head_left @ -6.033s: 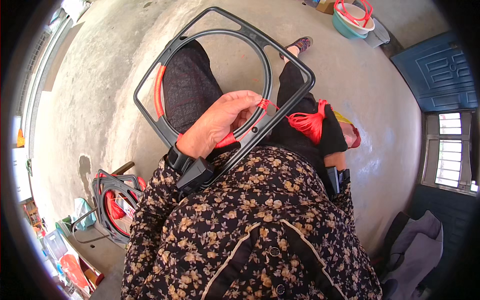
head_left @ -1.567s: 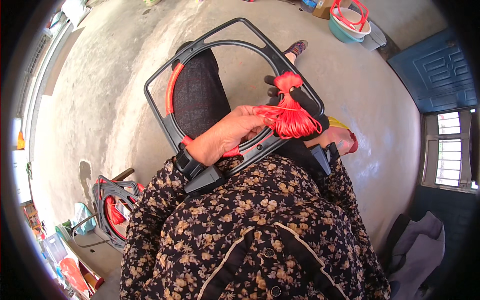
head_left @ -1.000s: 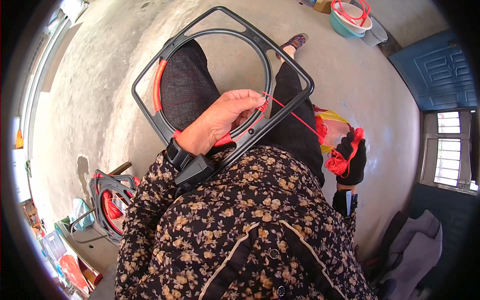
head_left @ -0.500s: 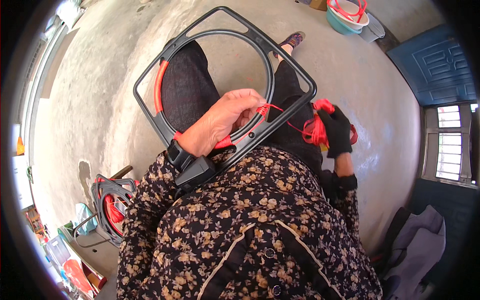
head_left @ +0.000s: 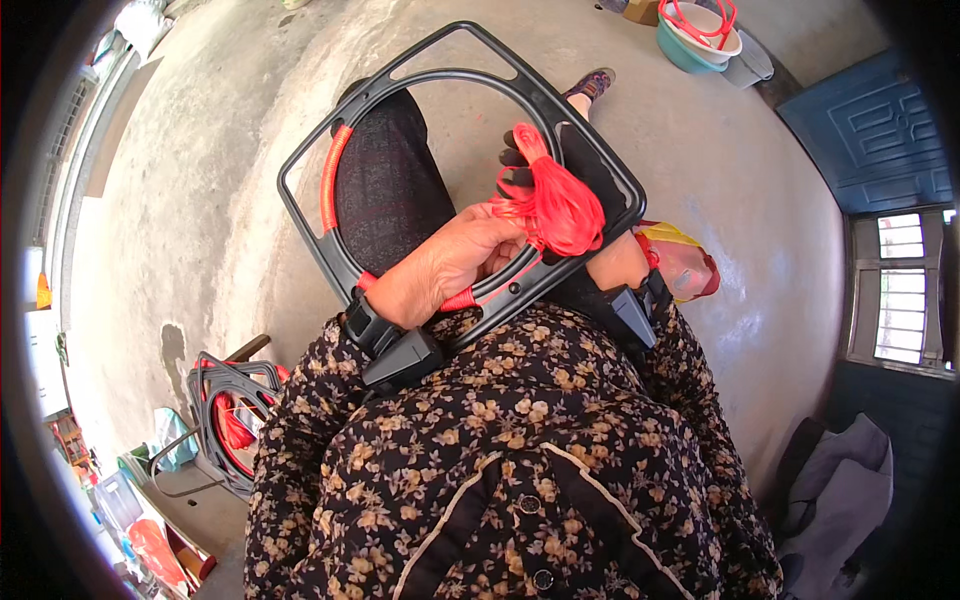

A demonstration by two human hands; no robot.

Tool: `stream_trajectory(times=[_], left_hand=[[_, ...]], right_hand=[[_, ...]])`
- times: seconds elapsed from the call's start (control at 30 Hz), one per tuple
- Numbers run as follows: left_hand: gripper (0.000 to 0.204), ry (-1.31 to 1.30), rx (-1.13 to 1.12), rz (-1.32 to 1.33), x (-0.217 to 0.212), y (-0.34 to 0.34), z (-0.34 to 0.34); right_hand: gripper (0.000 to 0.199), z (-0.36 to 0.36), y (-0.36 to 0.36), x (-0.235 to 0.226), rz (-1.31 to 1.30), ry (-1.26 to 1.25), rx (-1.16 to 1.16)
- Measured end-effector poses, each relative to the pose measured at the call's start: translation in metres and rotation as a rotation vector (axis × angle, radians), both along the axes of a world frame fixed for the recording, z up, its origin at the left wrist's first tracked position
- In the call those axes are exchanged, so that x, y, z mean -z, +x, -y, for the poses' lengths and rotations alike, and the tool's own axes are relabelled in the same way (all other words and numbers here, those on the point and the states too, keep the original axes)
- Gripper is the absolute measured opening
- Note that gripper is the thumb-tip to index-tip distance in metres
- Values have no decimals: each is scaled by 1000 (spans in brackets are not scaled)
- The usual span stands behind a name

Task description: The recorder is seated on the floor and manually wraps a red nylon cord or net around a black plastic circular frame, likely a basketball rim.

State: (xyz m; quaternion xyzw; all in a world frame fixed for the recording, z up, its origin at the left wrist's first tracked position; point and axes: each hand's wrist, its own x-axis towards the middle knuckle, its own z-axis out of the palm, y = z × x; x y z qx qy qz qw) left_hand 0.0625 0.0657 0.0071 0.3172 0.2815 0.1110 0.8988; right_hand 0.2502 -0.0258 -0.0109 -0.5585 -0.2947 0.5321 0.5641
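Note:
A black plastic frame [head_left: 603,140], roughly square with a round ring inside it, lies tilted over my lap. Red cord is wound tightly around part of the ring at its left [head_left: 335,180], and more winding shows by my left wrist. My bare left hand [head_left: 450,255] is closed on the ring's near side, pinching the cord there; its fingertips are partly hidden. A loose red cord hank [head_left: 565,205] covers much of my right hand [head_left: 514,166], which wears a black glove with its fingers curled at the hank. The right wrist passes beneath the frame's near right edge.
A red and yellow bag [head_left: 685,262] lies beyond my right wrist. Similar black frames with red cord [head_left: 235,415] are stacked at the left. Basins [head_left: 690,50] stand at the far right, near a blue door [head_left: 865,130]. Grey cloth [head_left: 845,480] hangs at the lower right.
My right hand has come leftward from beside my right thigh, bringing the red cord hank to the ring. My left hand keeps its hold; the frame has shifted slightly right.

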Motion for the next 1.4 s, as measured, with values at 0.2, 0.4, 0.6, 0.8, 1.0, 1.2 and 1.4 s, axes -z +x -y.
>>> stream_trajectory(times=[0.2, 0.4, 0.6, 0.8, 1.0, 1.2, 1.4], left_hand=[[11, 58, 89, 109, -1, -4, -2], [12, 139, 42, 14, 0, -4, -1], [13, 220, 32, -15, -12, -6, -5], [16, 301, 109, -101, -27, -15, -13], [11, 182, 55, -85, -19, -14, -10], [10, 31, -45, 29, -17, -5, -4], [10, 59, 26, 110, -14, -6, -6]], right_hand=[[35, -2, 1, -2, -112, 13, 72], [35, 9, 4, -5, -257, 16, 163], [36, 32, 19, -8, -408, 66, 315], [36, 74, 52, 8, -463, 134, 431], [37, 149, 65, 32, -493, 74, 475], [37, 182, 56, 35, -478, -16, 518], [35, 121, 66, 27, -253, -33, 422]])
